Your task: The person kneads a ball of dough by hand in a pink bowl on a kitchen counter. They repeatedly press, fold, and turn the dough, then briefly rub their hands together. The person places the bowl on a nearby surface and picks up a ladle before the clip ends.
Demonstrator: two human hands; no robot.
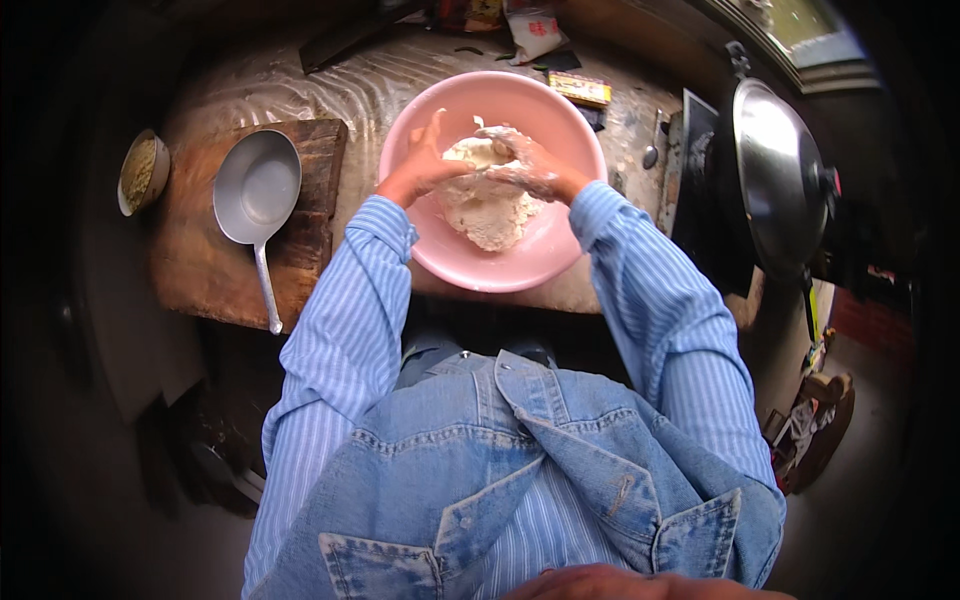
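Note:
A pink plastic basin [495, 281] holds a rough mass of pale dough [491, 214], with flour traces on the inner wall. My left hand [427, 163] is over the left part of the basin, fingers spread, its thumb touching the dough's upper left edge. On the right, my right hand [529, 161] curves around the upper right of the dough, fingers and palm coated with flour and bits of dough. The thumbs lie near each other across the dough. How firmly the right fingers press cannot be made out.
Left of the basin, a metal ladle [259, 187] lies on a thick wooden board [307, 225], with a bowl of small grains [139, 176] beyond. A spoon [651, 156], a yellow box [580, 88] and a plastic bag [534, 34] surround the basin. A lidded wok [780, 172] stands right.

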